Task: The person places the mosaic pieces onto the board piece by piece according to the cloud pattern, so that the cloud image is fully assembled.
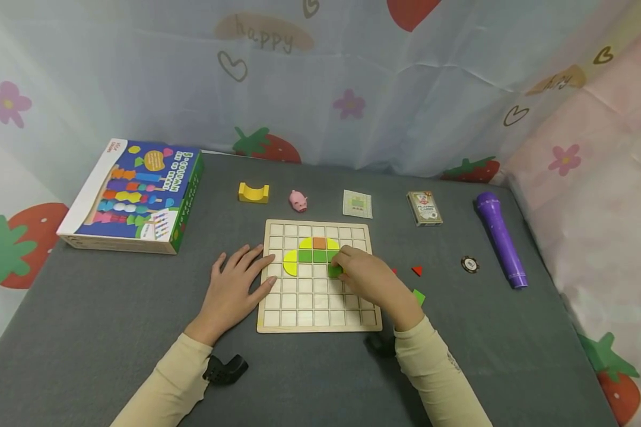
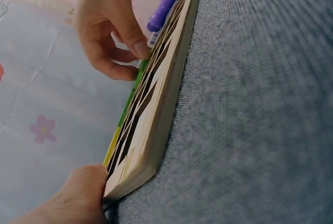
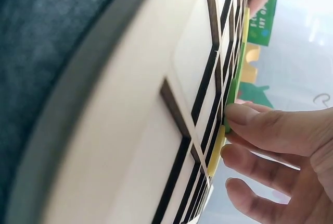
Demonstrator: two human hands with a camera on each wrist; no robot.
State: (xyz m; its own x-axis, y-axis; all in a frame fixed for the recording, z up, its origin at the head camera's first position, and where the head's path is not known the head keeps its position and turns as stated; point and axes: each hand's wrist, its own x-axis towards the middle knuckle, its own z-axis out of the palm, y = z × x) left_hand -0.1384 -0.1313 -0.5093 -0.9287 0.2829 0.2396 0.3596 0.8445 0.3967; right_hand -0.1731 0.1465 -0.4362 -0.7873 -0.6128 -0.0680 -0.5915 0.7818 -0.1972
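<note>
A wooden grid board (image 1: 304, 302) lies on the grey table. Yellow curved pieces (image 1: 291, 263), green square tiles (image 1: 312, 256) and an orange-brown square tile (image 1: 319, 243) sit in its upper cells. My right hand (image 1: 371, 276) is over the board's right half, its thumb and fingers pinching a green square tile (image 3: 229, 122) at the surface. A yellow piece (image 3: 216, 151) shows close beside those fingertips. With fingers spread, my left hand (image 1: 235, 290) rests at the board's left edge, fingertips touching the frame. In the left wrist view only its thumb (image 2: 78, 198) shows.
Right of the board lie a red triangle (image 1: 417, 270) and a green tile (image 1: 419, 296), partly behind my wrist. Behind it stand a yellow block (image 1: 253, 193), pink pig (image 1: 298, 201), pattern card (image 1: 357, 204) and card box (image 1: 425, 209). Around them are a chip (image 1: 470, 264), purple microphone (image 1: 501, 240) and game box (image 1: 133, 196).
</note>
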